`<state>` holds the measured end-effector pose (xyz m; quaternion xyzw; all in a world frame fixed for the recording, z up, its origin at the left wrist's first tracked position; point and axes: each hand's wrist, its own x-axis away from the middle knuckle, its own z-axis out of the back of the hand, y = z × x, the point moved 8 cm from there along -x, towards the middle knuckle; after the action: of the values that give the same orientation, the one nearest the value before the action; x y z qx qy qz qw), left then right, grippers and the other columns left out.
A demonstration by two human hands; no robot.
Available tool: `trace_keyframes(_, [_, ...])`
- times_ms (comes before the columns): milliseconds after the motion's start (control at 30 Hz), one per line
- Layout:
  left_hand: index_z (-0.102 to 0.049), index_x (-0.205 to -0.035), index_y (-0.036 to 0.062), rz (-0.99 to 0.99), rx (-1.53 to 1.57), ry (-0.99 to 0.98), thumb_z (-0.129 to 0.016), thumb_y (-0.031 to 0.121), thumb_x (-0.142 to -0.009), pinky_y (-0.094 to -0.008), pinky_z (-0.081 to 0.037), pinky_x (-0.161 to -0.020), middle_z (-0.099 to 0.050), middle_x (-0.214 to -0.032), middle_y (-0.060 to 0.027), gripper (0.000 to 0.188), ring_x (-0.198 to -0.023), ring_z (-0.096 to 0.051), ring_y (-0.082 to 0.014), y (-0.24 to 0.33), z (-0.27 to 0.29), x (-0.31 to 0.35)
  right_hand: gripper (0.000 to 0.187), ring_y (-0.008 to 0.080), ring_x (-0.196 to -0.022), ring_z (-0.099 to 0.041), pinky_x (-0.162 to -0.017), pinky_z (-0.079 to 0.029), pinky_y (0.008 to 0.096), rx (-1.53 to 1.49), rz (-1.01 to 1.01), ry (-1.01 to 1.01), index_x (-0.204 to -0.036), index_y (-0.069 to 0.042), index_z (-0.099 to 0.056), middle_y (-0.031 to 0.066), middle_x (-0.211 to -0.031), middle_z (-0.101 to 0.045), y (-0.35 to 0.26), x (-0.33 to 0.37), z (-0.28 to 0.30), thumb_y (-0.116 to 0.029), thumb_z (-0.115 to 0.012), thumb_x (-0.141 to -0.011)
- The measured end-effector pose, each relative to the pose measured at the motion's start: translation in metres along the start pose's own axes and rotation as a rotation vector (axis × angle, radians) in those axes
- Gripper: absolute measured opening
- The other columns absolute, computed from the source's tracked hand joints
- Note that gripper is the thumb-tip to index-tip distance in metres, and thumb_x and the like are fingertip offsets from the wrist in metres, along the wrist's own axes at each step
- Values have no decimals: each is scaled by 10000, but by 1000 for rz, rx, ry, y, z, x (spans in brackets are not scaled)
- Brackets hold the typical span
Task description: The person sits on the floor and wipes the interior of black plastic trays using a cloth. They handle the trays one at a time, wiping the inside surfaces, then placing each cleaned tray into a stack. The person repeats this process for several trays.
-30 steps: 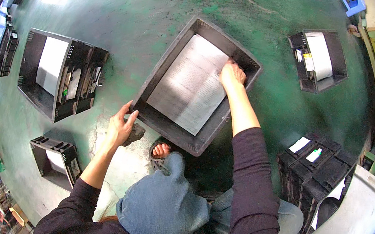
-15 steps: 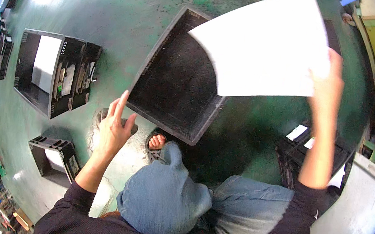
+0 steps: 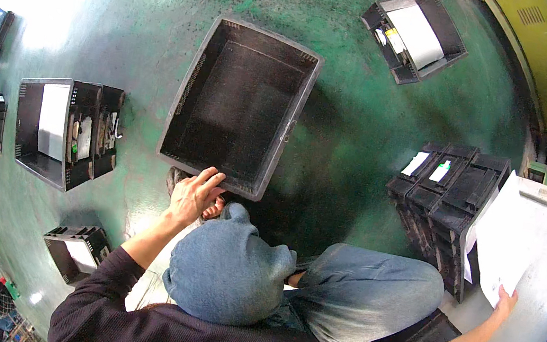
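An uncovered black plastic crate (image 3: 249, 97) stands in front of me, its dark inside showing nothing in it. My left hand (image 3: 194, 196) has its fingers over the crate's near rim, gripping it. Far to the right, my right hand (image 3: 505, 305) pinches the lower edge of a large white sheet (image 3: 496, 251). The sheet hangs beside black crates and over a white surface (image 3: 523, 332), where its outline is hard to separate.
Several black crates (image 3: 450, 185) stand together at the right. Another crate (image 3: 414, 37) holding white sheets is at the far right. Left are a crate (image 3: 41, 131) with a white sheet and a smaller crate (image 3: 77, 252). A yellow-green cabinet (image 3: 541, 55) lines the right.
My right hand has carried the white sheet from above the crate to the far right. My left hand has moved from open beside the crate onto its rim.
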<state>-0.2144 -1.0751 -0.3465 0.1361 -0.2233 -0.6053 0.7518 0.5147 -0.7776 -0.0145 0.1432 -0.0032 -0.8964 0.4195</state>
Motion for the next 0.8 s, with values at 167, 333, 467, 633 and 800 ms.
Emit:
trace_keyframes(167, [-611,-1029,125,-129,59,122,-667,241,-797,-324,-532,-640,-612,-1018,-43,266,-788,-654,-238,24,73,-13,518,335,-1195,-469,-1021,-363,411,-355,940,480,-1290,-70,-492,151,-1299,-496,-264,196,84,-49,-625,-789])
trace_keyframes(333, [-639,-946,34,-204,151,40,-697,154,-757,-321,-505,-683,-640,-859,-99,232,-772,-642,-271,27,185,-38,948,345,-1374,-205,-1095,-207,535,-497,2092,-345,-1389,-108,-329,143,-1451,-292,-447,453,8,-367,-801,-608])
trace_keyframes(467, [-648,-914,-14,-174,402,-132,-687,112,-781,-293,-478,-677,-633,-806,-74,187,-741,-606,-164,7,237,-66,584,311,-1240,-392,-1014,-292,508,-895,1940,-567,-1203,-110,-517,112,-1236,-502,-487,500,-28,-481,-642,-770])
trace_keyframes(633, [-647,-1004,12,-352,309,-256,-687,101,-804,-304,-489,-728,-652,-872,-64,223,-783,-598,-148,11,261,-94,352,248,-790,-576,-769,-448,353,-1099,1701,-656,-876,-45,-603,99,-817,-606,-481,507,-32,-396,-591,-854])
trace_keyframes(800, [-542,-1250,95,-146,781,256,-573,362,-899,-296,-491,-742,-635,-1054,-59,442,-751,-578,-126,-23,345,-112,444,110,-691,-531,-673,-450,287,-1573,808,-914,-900,17,-645,19,-790,-639,-441,431,-71,-413,-534,-912])
